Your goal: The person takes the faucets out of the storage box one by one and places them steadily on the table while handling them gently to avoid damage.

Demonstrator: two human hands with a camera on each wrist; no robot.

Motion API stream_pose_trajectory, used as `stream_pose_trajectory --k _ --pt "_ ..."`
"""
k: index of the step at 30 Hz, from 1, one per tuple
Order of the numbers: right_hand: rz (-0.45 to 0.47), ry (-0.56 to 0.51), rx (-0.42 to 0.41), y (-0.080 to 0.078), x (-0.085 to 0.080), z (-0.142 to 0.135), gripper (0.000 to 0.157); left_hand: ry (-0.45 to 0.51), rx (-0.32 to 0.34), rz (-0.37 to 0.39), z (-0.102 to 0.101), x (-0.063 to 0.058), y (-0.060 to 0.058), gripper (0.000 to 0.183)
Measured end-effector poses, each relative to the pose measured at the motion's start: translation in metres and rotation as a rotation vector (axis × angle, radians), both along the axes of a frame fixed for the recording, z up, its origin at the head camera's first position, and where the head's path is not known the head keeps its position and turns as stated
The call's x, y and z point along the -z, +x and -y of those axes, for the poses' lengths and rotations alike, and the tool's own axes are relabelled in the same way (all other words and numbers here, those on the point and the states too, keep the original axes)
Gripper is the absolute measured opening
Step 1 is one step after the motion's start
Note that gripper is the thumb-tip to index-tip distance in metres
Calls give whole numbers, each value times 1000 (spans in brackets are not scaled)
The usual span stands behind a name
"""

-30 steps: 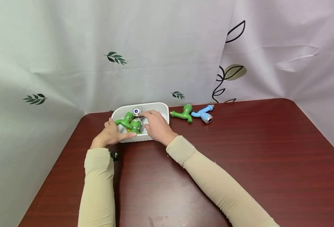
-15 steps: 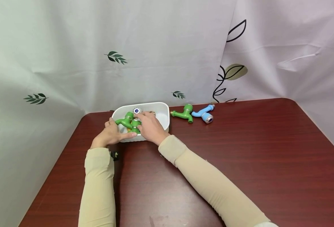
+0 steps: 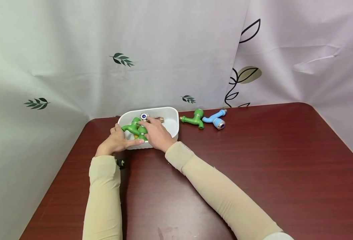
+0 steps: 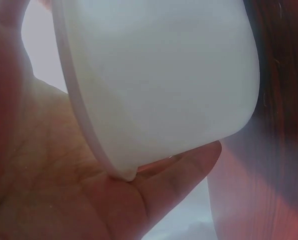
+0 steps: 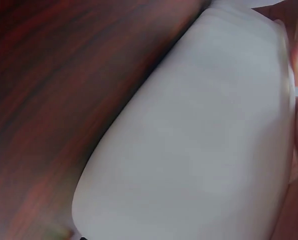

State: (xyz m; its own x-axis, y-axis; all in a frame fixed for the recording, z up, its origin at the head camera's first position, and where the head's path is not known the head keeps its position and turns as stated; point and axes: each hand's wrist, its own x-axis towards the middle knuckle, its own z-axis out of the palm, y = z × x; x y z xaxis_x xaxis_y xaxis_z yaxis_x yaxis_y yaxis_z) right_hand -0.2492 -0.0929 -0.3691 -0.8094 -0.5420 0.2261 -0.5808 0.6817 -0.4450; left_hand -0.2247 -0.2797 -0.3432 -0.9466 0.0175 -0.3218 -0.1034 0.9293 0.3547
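A white plastic bin holding several taps stands at the back left of the table. At its left end my left hand grips the wall, thumb along the front rim and fingers around the outside. My right hand reaches over the front rim, thumb and forefinger on either side of a green tap. Beside that lies another green tap. A silver knob with a blue centre shows behind the fingertips, and a brass threaded end sticks out past the knuckles. Both wrist views mostly show the bin's outer wall.
Just right of the bin, a green tap and a light blue tap lie on the dark red wooden table. A white curtain with leaf prints hangs behind the table's back edge.
My right hand has moved left inside the bin, from its middle to the green tap, uncovering the brass threaded end. The left hand stays on the bin.
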Motion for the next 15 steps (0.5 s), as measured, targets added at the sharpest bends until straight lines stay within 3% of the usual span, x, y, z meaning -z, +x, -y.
stream_pose_trajectory --k 15 --pt "53 44 -77 -14 0 -2 69 -13 5 -16 0 3 -1 146"
